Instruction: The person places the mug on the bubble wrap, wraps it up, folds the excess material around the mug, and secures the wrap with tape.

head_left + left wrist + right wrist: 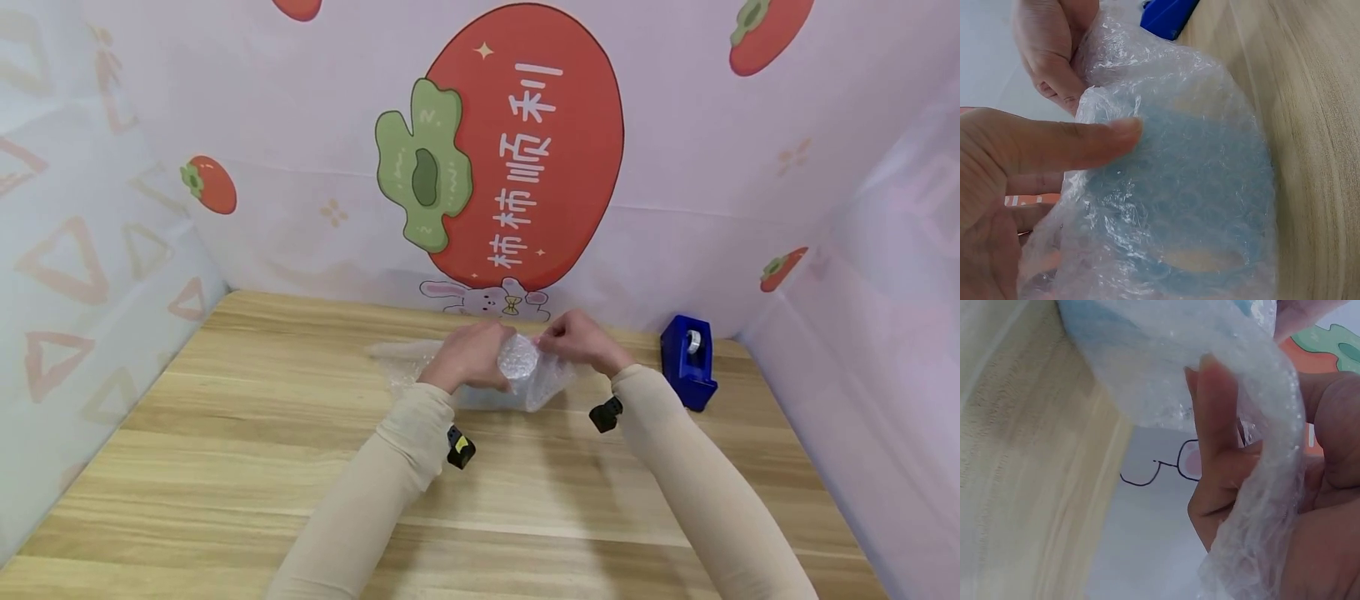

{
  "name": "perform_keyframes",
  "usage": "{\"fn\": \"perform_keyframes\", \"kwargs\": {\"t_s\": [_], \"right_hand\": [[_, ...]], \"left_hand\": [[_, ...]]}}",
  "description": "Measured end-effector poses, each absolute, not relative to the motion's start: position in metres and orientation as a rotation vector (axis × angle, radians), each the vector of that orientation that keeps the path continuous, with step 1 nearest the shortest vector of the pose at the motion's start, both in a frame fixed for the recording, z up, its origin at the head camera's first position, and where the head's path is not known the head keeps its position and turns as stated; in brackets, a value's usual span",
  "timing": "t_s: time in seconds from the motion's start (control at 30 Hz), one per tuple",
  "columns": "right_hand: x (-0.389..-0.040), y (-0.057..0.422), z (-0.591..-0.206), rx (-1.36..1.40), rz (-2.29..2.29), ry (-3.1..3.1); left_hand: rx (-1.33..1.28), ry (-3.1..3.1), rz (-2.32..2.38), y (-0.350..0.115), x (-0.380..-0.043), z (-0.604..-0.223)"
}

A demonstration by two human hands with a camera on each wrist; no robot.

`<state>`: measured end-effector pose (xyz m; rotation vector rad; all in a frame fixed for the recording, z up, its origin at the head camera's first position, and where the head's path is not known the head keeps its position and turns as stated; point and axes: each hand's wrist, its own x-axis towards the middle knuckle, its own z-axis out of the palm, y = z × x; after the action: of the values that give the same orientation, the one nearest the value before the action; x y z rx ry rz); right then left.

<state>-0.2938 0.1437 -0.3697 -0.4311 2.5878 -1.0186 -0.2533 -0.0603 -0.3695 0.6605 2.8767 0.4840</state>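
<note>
A pale blue mug-like piece (1179, 169) with a handle-shaped loop shows through clear bubble wrap (517, 357) at the back of the table. Around its near side my left hand (474, 354) holds the wrapped piece, the thumb lying across the wrap and the fingers on the far side. To the right, my right hand (581, 342) pinches the loose end of the wrap. In the right wrist view a fold of this plastic (1272, 462) runs between the right fingers and palm. The wrap hides the blue piece's exact outline.
A blue tape dispenser (686, 362) with a roll of tape stands right of the right hand. Behind the hands, the wooden table (300, 467) meets a backdrop (315, 100) printed with persimmons. Another patterned sheet (67, 275) rises along the left side.
</note>
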Motion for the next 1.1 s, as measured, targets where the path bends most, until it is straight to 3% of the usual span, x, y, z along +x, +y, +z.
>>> {"fn": "perform_keyframes", "kwargs": {"t_s": [0.17,0.43,1.1], "right_hand": [[-0.300,0.140,-0.357,-0.488,-0.925,2.559],[-0.308,0.150,-0.339,-0.357,-0.935,2.292],[-0.298,0.200,-0.373,-0.147,-1.796,1.492]], "left_hand": [[0.601,2.890,0.564,-0.062,-0.254,-0.372],[0.567,2.886,0.666,-0.063,-0.254,-0.376],[0.580,2.881,0.703,-0.066,-0.253,-0.381]]}}
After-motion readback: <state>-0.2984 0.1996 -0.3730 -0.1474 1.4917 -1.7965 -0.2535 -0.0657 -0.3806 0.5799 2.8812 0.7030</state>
